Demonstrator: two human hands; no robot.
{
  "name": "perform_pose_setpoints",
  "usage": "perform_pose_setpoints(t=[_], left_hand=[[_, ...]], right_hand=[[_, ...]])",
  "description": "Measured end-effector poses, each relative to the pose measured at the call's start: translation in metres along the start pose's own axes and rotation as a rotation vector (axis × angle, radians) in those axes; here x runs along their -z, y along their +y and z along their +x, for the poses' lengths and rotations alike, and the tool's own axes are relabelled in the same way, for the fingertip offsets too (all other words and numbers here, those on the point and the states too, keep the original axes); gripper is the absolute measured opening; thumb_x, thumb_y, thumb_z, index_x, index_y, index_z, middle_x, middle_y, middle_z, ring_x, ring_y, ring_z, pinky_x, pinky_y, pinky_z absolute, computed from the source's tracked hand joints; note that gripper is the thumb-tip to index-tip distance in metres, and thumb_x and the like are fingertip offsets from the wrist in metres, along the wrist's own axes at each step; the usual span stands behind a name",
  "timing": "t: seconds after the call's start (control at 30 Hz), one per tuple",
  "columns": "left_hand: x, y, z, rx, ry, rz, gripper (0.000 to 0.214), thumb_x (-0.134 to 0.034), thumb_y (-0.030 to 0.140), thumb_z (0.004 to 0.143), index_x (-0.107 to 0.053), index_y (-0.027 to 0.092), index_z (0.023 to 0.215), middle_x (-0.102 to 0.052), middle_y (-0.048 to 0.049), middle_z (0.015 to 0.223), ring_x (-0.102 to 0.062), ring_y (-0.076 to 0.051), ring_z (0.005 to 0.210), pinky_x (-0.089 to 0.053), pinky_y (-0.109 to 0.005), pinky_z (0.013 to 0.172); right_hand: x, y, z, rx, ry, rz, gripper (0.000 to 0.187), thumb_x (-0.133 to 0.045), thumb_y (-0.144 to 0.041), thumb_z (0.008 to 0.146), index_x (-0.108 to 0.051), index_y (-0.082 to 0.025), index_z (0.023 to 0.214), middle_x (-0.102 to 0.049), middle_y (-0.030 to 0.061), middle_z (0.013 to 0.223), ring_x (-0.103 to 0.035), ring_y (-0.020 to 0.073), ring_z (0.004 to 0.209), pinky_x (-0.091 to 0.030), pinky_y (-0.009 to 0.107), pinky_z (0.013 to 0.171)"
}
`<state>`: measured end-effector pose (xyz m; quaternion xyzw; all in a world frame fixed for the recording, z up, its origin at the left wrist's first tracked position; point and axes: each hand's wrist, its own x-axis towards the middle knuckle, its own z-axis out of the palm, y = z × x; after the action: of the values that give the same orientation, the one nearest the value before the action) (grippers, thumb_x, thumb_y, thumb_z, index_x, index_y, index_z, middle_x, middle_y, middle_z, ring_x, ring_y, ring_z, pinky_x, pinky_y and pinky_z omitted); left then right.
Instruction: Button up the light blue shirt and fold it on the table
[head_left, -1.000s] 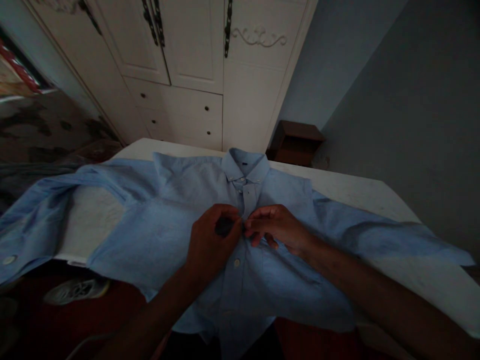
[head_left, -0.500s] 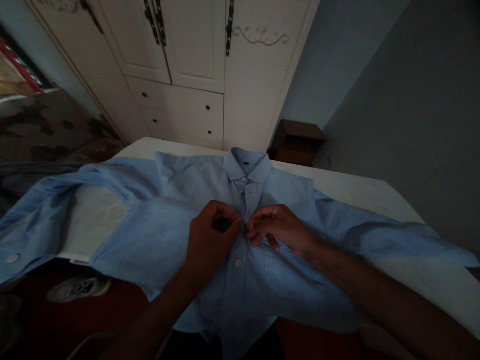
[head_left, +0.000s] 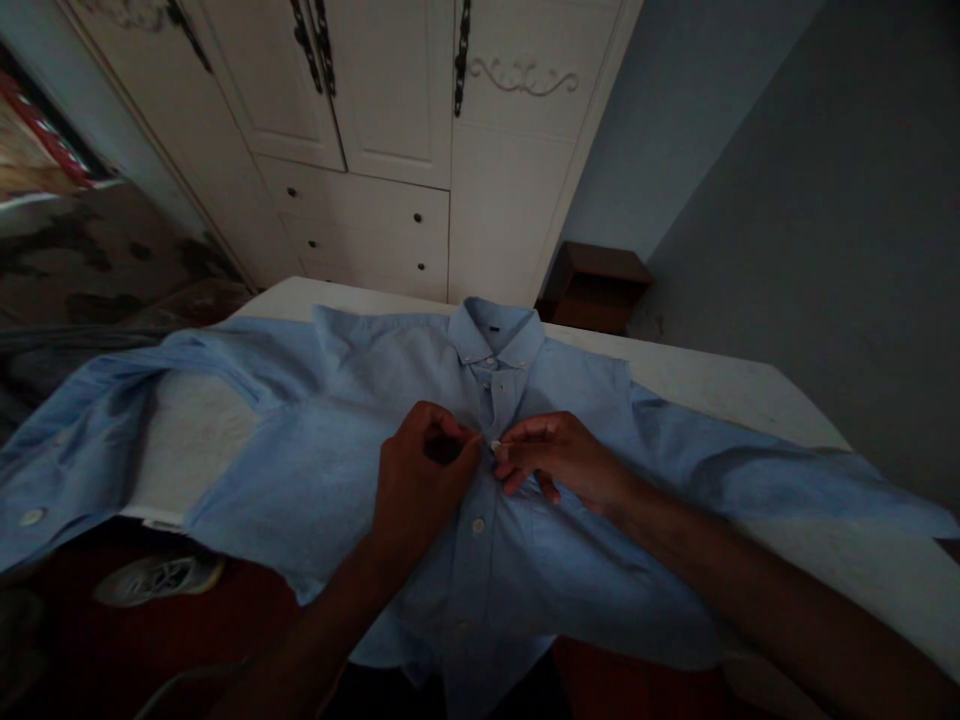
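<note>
A light blue button-up shirt (head_left: 337, 450) lies front side up with its sleeves spread and its collar (head_left: 499, 335) at the far end. My left hand (head_left: 427, 455) pinches the front placket, thumb against forefinger, at chest height. Facing it, my right hand (head_left: 551, 455) is closed at the other side of the opening, its fingertips against a small white button (head_left: 495, 445). Above the hands the placket gapes open. A lower button (head_left: 478, 525) shows on the overlapped front below them. The fingertips partly hide the cloth they grip.
The shirt rests on a white table (head_left: 720, 385). Behind it stands a cream wardrobe (head_left: 390, 100) with dark handles, and a small brown cabinet (head_left: 604, 280) is by the grey wall. A shoe (head_left: 159, 580) lies on the red floor at lower left.
The white button has come into clearer view between my fingertips. Both hands stay nearly in the same place, and the shirt has hardly shifted.
</note>
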<state>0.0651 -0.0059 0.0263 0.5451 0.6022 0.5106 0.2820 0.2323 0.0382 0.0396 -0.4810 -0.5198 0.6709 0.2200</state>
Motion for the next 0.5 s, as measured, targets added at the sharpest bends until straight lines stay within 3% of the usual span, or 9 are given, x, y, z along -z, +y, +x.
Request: perform_pose_setpoints(t=[0.2,0.33,0.5], left_hand=[[0.002,-0.003,0.004,-0.089,-0.134,0.176,0.005,-0.060,0.018,0.078,-0.058,0.020,0.074,-0.064,0.0020,0.069,-0.060,-0.013,0.064,-0.047,-0.026,0.061],[0.001,-0.005,0.006,-0.240,-0.169,0.273,0.010,-0.058,0.014,0.078,-0.066,0.020,0.079,-0.069,-0.0010,0.080,-0.062,-0.016,0.077,-0.049,-0.031,0.074],[0.001,-0.008,0.007,-0.269,-0.215,0.310,0.013,-0.059,0.016,0.080,-0.071,0.021,0.083,-0.071,-0.0023,0.081,-0.064,-0.017,0.078,-0.051,-0.033,0.074]], right_hand=[[0.000,0.008,0.003,0.061,0.009,-0.023,0.023,-0.073,-0.034,0.068,-0.065,-0.013,0.076,-0.071,0.0069,0.072,-0.070,0.0178,0.058,-0.035,0.015,0.027],[-0.002,0.011,0.003,0.084,0.037,-0.053,0.027,-0.074,-0.037,0.068,-0.064,-0.014,0.078,-0.070,0.0061,0.073,-0.069,0.0167,0.056,-0.036,0.015,0.027],[-0.005,0.015,0.001,0.162,0.095,-0.218,0.025,-0.067,-0.041,0.078,-0.063,-0.016,0.080,-0.068,0.0029,0.071,-0.066,0.0136,0.053,-0.036,0.015,0.030]])
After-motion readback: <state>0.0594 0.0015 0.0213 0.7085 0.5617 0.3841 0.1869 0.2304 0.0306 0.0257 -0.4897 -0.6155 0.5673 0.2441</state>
